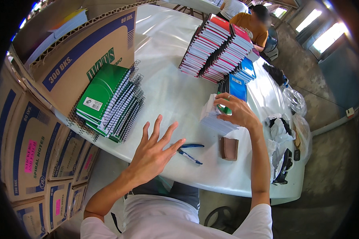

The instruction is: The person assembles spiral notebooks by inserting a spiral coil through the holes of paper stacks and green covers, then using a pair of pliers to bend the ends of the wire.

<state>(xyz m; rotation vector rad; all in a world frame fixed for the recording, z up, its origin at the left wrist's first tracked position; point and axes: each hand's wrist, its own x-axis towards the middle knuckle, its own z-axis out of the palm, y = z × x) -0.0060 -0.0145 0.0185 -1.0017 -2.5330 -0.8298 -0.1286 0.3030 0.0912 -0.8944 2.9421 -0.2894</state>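
My left hand (153, 149) hovers over the table's near edge, fingers spread and nothing in them. Below its fingertips lie blue-handled pliers (190, 153). Curled over the upper end of a stack of white paper (218, 124), my right hand (239, 111) grips it with thumb and fingers. A bit of green (225, 108) shows between those fingers; what it belongs to is partly hidden. Just in front of the stack sits a small brown block-like piece (229, 149). To the left, green spiral notebooks (103, 99) are piled with their wire coils facing right.
Tall piles of red-covered notebooks (215, 47) rise at the back, with blue-covered ones (237, 86) nearer. A large carton (87, 51) stands at the left; more cartons (34, 147) are stacked below. Plastic bags (277, 137) lie along the right edge. Another person (249, 24) sits beyond.
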